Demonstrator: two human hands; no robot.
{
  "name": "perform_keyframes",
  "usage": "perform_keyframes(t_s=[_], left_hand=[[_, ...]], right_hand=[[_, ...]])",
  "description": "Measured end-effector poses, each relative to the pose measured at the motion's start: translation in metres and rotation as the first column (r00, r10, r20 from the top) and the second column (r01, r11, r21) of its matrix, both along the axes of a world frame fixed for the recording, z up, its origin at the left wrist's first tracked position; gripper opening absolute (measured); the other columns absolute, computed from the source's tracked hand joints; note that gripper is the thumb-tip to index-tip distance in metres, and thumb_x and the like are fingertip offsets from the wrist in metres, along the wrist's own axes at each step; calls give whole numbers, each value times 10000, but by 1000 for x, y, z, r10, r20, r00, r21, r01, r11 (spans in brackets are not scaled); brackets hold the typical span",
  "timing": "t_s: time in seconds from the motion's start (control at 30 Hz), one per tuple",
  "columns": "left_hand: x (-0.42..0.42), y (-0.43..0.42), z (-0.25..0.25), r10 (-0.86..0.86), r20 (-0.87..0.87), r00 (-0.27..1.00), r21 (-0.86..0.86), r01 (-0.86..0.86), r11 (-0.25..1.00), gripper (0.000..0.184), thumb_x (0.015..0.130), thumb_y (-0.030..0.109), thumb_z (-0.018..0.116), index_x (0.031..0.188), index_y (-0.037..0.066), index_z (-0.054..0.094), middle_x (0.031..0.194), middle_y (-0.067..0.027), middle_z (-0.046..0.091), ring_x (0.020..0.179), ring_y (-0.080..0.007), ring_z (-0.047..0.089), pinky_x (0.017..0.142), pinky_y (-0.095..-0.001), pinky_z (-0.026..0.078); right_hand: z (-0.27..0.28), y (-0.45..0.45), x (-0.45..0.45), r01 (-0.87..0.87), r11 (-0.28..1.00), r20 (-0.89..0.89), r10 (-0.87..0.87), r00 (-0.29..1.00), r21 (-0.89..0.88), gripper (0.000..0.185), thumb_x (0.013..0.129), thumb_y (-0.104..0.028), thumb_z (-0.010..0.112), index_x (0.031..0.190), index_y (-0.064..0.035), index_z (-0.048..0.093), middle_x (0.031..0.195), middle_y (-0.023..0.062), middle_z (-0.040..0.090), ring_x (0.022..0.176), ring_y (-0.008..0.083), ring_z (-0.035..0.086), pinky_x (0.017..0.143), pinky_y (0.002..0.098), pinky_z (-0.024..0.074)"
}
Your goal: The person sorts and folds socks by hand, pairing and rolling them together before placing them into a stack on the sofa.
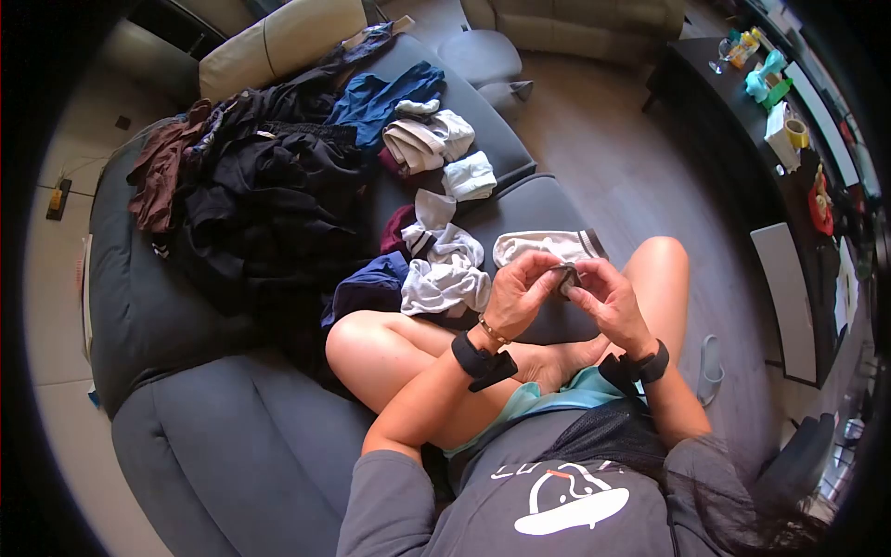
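In front of my lap, my left hand (520, 295) and my right hand (608, 302) pinch the dark cuff of a sock (566, 277), fingertips close together. Most of that sock is hidden by my fingers. Just beyond them a white sock (543, 245) with a brown striped cuff lies flat on the grey sofa seat (534, 200). Left of my hands is a loose heap of white and grey socks (445, 274). Dark blue cloth (367, 286) and maroon cloth (397, 229) lie against that heap.
A large pile of black clothes (269, 200) covers the sofa's left part, with a brown garment (167, 172) and a blue garment (385, 97) on it. Folded white socks (470, 176) and a beige bundle (415, 147) sit further back. A dark cabinet (715, 107) stands right.
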State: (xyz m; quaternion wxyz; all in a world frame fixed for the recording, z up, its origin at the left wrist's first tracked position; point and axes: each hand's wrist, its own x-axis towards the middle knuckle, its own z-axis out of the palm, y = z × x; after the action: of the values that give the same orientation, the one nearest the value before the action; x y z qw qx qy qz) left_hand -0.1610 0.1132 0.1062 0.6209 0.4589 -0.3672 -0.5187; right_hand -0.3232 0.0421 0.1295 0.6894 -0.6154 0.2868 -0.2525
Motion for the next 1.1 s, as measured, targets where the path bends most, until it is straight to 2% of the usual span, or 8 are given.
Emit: perform_keyframes(t_s=[0.27,0.47,0.63,0.7,0.8,0.87,0.97,1.1], left_hand=[[-4,2,7,100,94,991,18,-102,995,139,868,16,599,1004,-14,593,910,-35,657,824,-85,608,731,-207,490],[-15,13,24,-406,-337,849,-167,371,914,428,786,34,667,1151,53,444,1121,-46,461,1048,-130,483,933,-291,383],[-29,5,3,114,388,914,-11,-119,993,321,690,-12,591,984,33,469,743,-108,572,705,-204,606,646,-289,470],[-25,-1,-1,133,409,903,23,-156,988,327,674,-18,586,977,34,473,721,-134,577,678,-248,608,629,-315,469],[-18,-6,3,101,654,750,105,-223,969,326,673,20,635,970,38,502,764,-139,583,726,-285,613,629,-363,477],[-21,-7,-4,151,559,815,56,-219,974,331,679,49,664,969,37,504,775,-135,581,729,-292,609,636,-364,480],[-17,-8,-5,158,456,876,29,-192,981,357,697,124,725,968,34,512,822,-127,591,748,-283,614,645,-352,493],[-16,-9,-10,239,493,837,-71,-235,969,356,693,93,712,984,36,515,850,-128,603,741,-250,639,622,-334,505]], right_hand=[[15,2,1,139,985,-70,-146,987,-104,282,796,57,584,1065,-23,556,814,-15,525,738,55,501,652,192,425],[14,1,3,197,830,-182,-334,925,-522,366,670,103,567,1012,-29,573,608,-2,366,549,74,381,503,231,335],[18,8,9,152,787,-247,-362,899,-598,536,643,140,551,1147,-37,514,688,51,484,598,188,502,560,288,429],[14,8,21,231,628,35,-308,951,-744,561,666,155,527,1202,-5,480,914,74,493,780,134,541,701,240,473],[5,7,18,210,830,-14,-253,967,-517,548,710,176,480,1223,-13,479,1062,93,509,925,169,563,815,268,484],[5,7,17,260,922,3,-271,963,-288,474,769,143,493,1213,-22,500,991,58,547,897,131,572,796,252,484],[6,7,12,232,872,-37,-274,961,-432,480,769,133,522,1220,-27,500,956,45,546,865,117,578,804,249,479],[17,11,14,35,998,52,-32,998,-54,428,734,118,552,1136,-27,533,922,24,547,847,104,563,816,253,469]])
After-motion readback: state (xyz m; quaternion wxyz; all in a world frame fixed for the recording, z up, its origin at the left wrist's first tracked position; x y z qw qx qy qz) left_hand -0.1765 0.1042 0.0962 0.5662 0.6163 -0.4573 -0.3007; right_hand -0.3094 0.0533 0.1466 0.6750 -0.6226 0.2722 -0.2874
